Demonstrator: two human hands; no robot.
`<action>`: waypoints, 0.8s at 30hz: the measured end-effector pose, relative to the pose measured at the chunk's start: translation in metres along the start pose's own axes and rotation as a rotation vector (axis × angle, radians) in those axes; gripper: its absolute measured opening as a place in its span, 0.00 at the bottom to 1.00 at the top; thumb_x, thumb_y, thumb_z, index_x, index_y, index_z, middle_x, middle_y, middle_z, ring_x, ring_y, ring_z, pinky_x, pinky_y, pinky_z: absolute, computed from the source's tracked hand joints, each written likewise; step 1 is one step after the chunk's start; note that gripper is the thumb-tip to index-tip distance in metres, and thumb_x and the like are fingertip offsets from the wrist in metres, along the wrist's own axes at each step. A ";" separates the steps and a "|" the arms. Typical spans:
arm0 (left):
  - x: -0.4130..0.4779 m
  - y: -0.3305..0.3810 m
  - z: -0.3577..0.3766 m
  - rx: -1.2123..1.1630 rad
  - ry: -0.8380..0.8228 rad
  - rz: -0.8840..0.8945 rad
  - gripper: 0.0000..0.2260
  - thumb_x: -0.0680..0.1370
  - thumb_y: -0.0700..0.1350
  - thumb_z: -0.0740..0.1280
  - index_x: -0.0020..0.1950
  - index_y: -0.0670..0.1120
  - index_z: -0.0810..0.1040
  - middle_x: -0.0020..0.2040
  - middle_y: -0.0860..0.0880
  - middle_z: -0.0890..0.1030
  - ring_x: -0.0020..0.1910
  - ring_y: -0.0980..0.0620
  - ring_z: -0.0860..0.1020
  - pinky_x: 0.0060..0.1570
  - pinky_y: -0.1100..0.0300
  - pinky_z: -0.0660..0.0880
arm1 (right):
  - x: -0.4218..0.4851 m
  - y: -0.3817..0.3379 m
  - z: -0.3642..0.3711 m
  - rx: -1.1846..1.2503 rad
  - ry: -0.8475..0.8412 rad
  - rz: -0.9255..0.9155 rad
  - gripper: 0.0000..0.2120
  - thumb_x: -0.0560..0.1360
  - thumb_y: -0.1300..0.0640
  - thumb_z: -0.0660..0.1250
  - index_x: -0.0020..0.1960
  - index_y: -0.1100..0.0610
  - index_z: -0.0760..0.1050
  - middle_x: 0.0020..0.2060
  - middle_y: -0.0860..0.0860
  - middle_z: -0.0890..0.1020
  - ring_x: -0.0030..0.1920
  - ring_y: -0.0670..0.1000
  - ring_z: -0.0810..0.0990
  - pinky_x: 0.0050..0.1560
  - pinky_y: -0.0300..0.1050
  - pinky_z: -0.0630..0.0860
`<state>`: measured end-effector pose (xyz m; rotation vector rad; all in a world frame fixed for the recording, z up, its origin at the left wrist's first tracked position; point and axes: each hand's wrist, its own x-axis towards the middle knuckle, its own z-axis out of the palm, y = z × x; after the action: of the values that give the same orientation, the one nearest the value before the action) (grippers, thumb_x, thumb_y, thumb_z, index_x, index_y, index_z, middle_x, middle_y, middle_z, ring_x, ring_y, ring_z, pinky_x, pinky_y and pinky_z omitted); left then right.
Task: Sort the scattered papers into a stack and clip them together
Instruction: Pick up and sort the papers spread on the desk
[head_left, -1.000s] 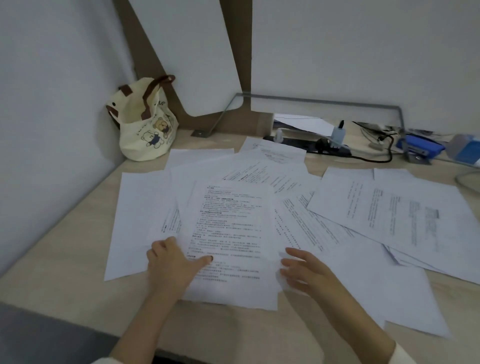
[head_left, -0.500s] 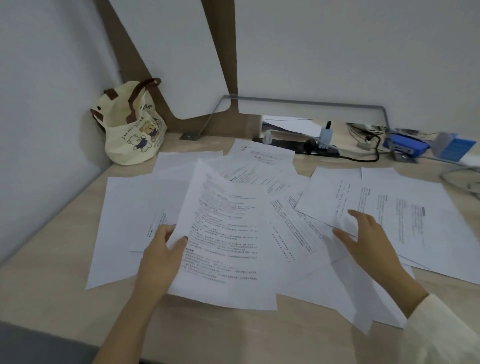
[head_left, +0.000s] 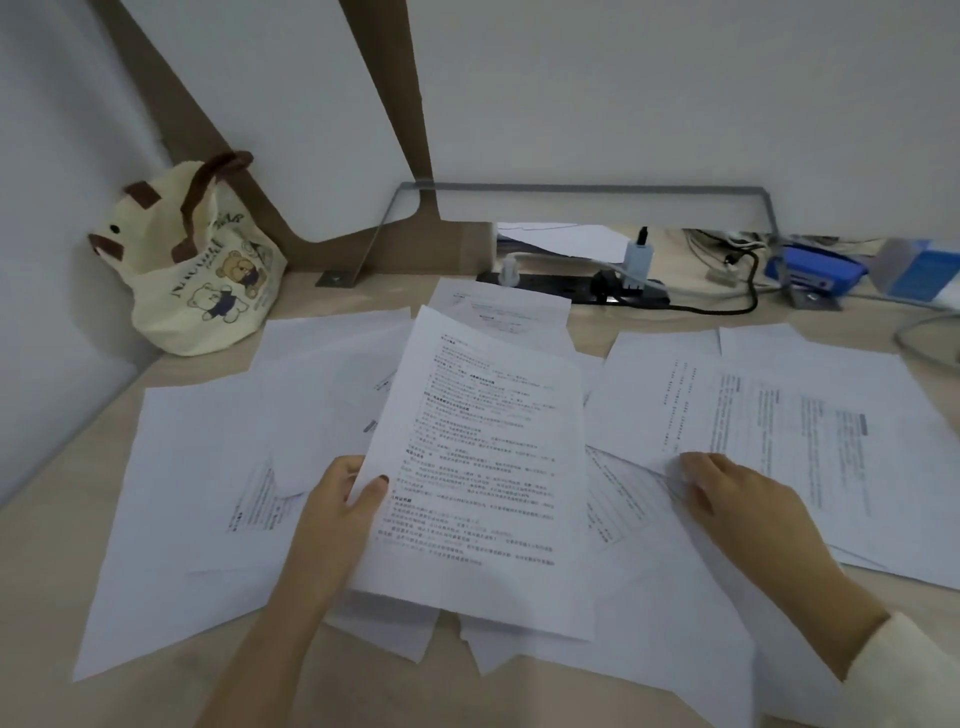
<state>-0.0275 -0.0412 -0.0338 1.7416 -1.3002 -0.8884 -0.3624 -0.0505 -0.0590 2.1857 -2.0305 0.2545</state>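
Several white printed sheets lie scattered and overlapping across a light wooden desk (head_left: 47, 597). My left hand (head_left: 337, 509) grips the left edge of one printed sheet (head_left: 483, 467) and holds it tilted up above the pile, thumb on top. My right hand (head_left: 737, 504) rests with its fingertips on the near corner of a sideways printed sheet (head_left: 805, 431) at the right. More sheets (head_left: 202, 493) lie flat at the left. No clip is visible.
A cream bear-print tote bag (head_left: 202, 265) stands in the back left corner. A black power strip (head_left: 571, 291) with plugs and cables runs along the back wall. A blue device (head_left: 815, 270) and a blue box (head_left: 924, 270) sit at the back right.
My left hand has lifted the printed sheet higher off the pile. My right hand has shifted right onto the corner of the sideways sheet.
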 end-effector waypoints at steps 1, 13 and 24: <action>0.001 -0.002 0.002 0.002 -0.014 -0.011 0.06 0.79 0.42 0.60 0.55 0.46 0.71 0.45 0.60 0.74 0.43 0.65 0.72 0.37 0.69 0.65 | 0.000 0.000 0.002 -0.001 -0.009 0.002 0.12 0.57 0.69 0.78 0.33 0.60 0.75 0.23 0.52 0.76 0.17 0.50 0.68 0.21 0.30 0.50; -0.013 -0.015 -0.004 0.011 -0.121 -0.136 0.13 0.79 0.40 0.60 0.63 0.42 0.69 0.54 0.48 0.74 0.53 0.51 0.72 0.52 0.58 0.67 | -0.004 -0.024 -0.013 0.163 -0.174 0.185 0.24 0.77 0.49 0.61 0.70 0.55 0.63 0.70 0.53 0.68 0.66 0.54 0.71 0.57 0.46 0.72; -0.010 -0.025 -0.010 -0.106 -0.172 -0.234 0.09 0.78 0.39 0.62 0.56 0.48 0.72 0.48 0.51 0.78 0.45 0.55 0.77 0.41 0.62 0.72 | 0.014 -0.013 -0.011 0.238 0.148 0.297 0.07 0.72 0.69 0.66 0.35 0.62 0.73 0.24 0.52 0.71 0.23 0.51 0.66 0.23 0.35 0.55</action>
<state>-0.0103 -0.0253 -0.0502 1.7891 -1.1475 -1.2421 -0.3487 -0.0611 -0.0453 1.9058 -2.3344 0.7036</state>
